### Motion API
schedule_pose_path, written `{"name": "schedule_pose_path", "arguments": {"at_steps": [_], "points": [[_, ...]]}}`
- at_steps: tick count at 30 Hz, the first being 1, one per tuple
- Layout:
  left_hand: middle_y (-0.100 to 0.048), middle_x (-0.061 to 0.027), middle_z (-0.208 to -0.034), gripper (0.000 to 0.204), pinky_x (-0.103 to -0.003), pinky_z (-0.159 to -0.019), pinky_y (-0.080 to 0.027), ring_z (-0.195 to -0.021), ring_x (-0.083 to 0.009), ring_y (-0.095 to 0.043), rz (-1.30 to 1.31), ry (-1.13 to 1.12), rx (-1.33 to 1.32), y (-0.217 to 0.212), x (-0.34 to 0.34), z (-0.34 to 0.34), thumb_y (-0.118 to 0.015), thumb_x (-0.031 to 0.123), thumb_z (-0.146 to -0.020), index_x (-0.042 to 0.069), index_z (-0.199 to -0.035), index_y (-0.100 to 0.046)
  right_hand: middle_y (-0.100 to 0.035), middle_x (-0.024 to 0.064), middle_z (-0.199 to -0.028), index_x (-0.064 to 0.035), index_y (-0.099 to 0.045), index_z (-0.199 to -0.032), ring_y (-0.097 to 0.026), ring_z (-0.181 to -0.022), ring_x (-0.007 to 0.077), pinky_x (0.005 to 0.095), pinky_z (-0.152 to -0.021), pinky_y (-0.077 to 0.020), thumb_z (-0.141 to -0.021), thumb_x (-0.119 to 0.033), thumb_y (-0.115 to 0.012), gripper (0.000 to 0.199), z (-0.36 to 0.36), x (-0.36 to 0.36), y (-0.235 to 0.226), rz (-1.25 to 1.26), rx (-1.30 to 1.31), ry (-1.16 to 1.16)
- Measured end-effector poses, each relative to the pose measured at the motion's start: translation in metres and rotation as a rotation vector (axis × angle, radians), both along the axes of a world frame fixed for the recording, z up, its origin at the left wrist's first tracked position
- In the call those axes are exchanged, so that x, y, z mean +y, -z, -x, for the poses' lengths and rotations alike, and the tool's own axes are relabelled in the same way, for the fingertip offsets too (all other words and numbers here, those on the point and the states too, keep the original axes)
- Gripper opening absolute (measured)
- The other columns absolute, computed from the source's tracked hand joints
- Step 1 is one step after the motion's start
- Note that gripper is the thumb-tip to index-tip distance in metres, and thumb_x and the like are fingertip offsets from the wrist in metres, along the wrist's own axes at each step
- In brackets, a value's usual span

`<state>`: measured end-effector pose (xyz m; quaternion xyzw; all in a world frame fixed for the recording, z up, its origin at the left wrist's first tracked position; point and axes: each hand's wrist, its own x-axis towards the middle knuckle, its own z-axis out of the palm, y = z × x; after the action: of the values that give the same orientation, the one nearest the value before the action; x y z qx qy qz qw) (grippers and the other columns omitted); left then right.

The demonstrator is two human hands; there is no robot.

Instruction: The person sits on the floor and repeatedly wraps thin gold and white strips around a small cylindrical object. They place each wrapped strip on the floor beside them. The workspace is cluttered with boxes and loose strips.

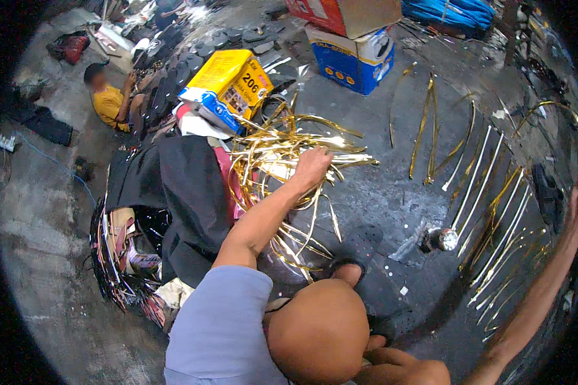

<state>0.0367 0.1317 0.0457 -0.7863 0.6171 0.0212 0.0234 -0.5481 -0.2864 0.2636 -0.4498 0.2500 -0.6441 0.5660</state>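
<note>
My left hand [315, 165] is closed at the right side of a tangled pile of shiny gold strips [263, 154]. Some strips run out past its fingers to the right, with pale ends. My right forearm [536, 301] stretches up along the right rim, and its hand is cut off there. Inward from that forearm, several long gold and whitish strips [491, 192] lie spread roughly side by side on the dark floor. Close to them stands a small round container with a shiny top [447, 239].
A yellow and blue box [225, 83] stands behind the pile. Black cloth [192, 186] covers a heap of scraps at left. Blue and red boxes [350, 58] are stacked at the back. A person in a yellow top [109, 101] sits at far left. My bent knee [318, 333] is in front.
</note>
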Motion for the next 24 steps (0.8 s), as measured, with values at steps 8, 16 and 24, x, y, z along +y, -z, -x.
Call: {"name": "schedule_pose_path", "arguments": {"at_steps": [8,16,24], "points": [[-0.064,-0.0170,-0.099,0.030,-0.049,-0.067,-0.058,-0.087,-0.0346,-0.070,0.114,0.215,0.056,0.000,-0.012,-0.007,-0.073,0.020,-0.074,0.006,-0.099,-0.065,-0.067,0.0046,-0.085,-0.0032,-0.068,-0.095,-0.063,-0.075,0.0184,0.0342,-0.066,-0.0499,-0.096,-0.024,-0.062,0.022,0.008,0.132,0.296,-0.395,0.310,-0.214],[-0.067,-0.0159,-0.078,0.018,-0.045,-0.073,-0.055,-0.083,-0.0342,-0.069,0.131,0.040,0.720,0.005,-0.037,0.095,-0.068,0.022,-0.073,0.005,-0.078,-0.065,-0.059,0.0135,-0.129,-0.0034,-0.046,-0.143,-0.057,-0.124,0.0282,0.0387,-0.107,-0.0436,-0.070,0.003,-0.072,0.077,-0.118,0.339,0.236,-0.257,1.058,-0.193],[-0.069,-0.0059,-0.090,0.036,-0.025,-0.055,-0.053,-0.068,-0.0142,-0.069,-0.107,-0.252,1.560,0.045,-0.075,0.209,-0.071,0.000,-0.086,0.003,-0.121,-0.068,-0.070,0.0139,-0.109,-0.0013,-0.063,-0.121,-0.069,-0.098,0.0245,0.0382,-0.087,-0.0548,-0.074,-0.021,-0.086,0.056,-0.135,0.330,0.240,-0.239,1.042,0.183]]}}
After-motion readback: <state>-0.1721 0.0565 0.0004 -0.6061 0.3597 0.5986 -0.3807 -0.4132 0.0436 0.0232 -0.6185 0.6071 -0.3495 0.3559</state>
